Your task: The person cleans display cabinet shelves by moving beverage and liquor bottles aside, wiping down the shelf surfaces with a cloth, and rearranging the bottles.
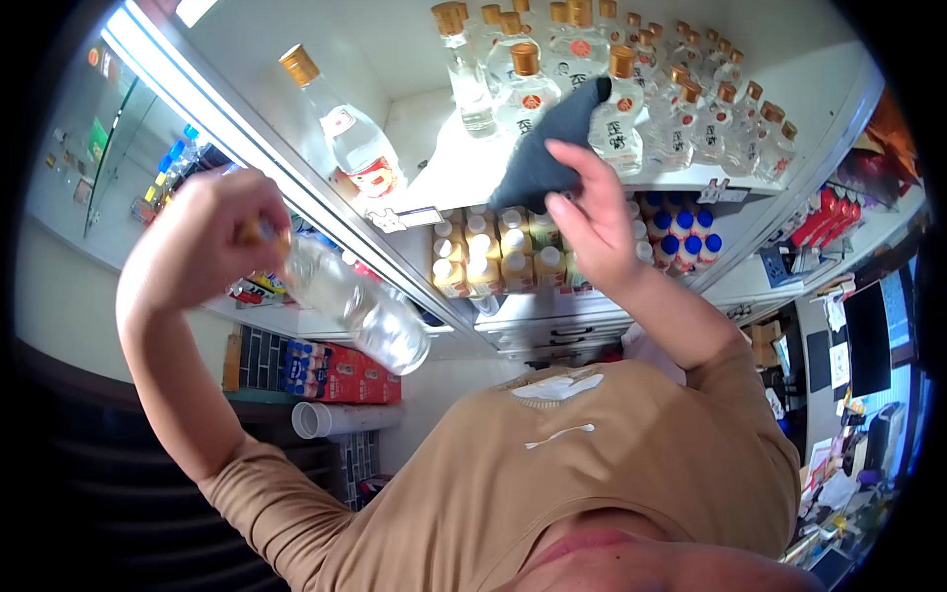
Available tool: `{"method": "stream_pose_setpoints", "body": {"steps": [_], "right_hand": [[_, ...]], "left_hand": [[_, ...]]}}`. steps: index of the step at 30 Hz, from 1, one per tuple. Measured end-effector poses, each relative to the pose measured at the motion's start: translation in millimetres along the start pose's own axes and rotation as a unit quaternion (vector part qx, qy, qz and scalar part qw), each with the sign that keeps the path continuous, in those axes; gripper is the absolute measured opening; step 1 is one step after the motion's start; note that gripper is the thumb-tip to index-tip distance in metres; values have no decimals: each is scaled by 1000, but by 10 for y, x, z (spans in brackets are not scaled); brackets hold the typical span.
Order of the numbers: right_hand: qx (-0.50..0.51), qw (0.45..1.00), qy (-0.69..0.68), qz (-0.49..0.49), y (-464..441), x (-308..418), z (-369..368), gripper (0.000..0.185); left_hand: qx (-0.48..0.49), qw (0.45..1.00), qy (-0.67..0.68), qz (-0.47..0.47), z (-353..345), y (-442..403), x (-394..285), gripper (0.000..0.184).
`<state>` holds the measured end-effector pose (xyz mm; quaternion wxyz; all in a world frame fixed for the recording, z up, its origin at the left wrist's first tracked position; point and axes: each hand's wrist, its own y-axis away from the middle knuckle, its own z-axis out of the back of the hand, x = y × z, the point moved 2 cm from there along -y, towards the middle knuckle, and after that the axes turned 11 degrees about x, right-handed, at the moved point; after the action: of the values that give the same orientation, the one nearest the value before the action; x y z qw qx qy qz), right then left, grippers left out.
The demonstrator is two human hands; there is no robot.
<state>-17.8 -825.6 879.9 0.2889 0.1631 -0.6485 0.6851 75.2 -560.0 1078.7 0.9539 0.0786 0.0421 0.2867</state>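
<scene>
My left hand point(207, 232) is closed round the gold-capped neck of a clear glass bottle point(365, 306). The bottle slants down to the right, in front of the shelf unit. My right hand point(597, 222) has a dark cloth point(552, 148) between its fingers, at the front of the lit shelf point(454, 168). Just behind the cloth stand clear liquor bottles point(619, 118) with gold caps and red emblems. A taller gold-capped bottle point(355, 143) with a red and white label is by itself at the left end of that shelf.
Smaller gold-capped bottles point(718, 123) crowd the shelf's right side. Below are rows of white-capped drinks point(483, 252) and blue-capped bottles point(686, 237). At left is a glass shelf point(113, 148). Lower down are a red drinks pack point(360, 375) and a white tube point(340, 419).
</scene>
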Motion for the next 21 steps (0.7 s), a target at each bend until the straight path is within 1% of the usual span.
{"method": "stream_pose_setpoints", "body": {"steps": [1,3,4,5,7,8,9,11,13,15,16,17,19,20,21], "right_hand": [[-4,998,56,29,-218,-20,-84,47],[-43,976,196,83,-670,-150,-241,47],[-42,956,268,109,-875,-226,-310,46],[-42,931,337,136,-1076,-321,-377,45],[-52,917,370,136,-1430,-736,-536,43],[-49,916,386,100,-1553,-844,-612,41],[-77,904,413,84,-1688,-1089,-680,41],[-74,893,444,21,-1939,-1488,-723,42],[-9,891,439,-119,-2109,-1820,-753,43],[-4,889,391,-237,-2200,-2285,-792,39],[21,858,436,-272,-2224,-2293,-817,41],[100,831,461,-294,-2309,-2465,-809,47],[163,787,472,-364,-2373,-2746,-802,53],[129,785,479,-371,-2359,-2868,-781,53],[107,786,434,-427,-2366,-3017,-735,47]], "left_hand": [[20,1000,5,-18,-108,102,19,22],[22,999,-18,-30,-371,305,131,26],[35,999,13,11,-507,405,178,25],[40,998,32,30,-632,503,221,25],[36,994,59,88,-924,707,353,24],[36,990,67,115,-1079,807,419,24],[35,987,75,140,-1246,900,477,23],[16,981,80,174,-1600,1080,522,22],[4,983,53,175,-1898,1192,482,22],[7,975,89,201,-2200,1283,459,23],[12,970,113,213,-2392,1336,500,23],[18,965,136,225,-2569,1391,543,23],[33,946,188,263,-2825,1464,553,23],[41,938,206,277,-2963,1501,559,23],[49,929,224,291,-3066,1522,560,23]]}}
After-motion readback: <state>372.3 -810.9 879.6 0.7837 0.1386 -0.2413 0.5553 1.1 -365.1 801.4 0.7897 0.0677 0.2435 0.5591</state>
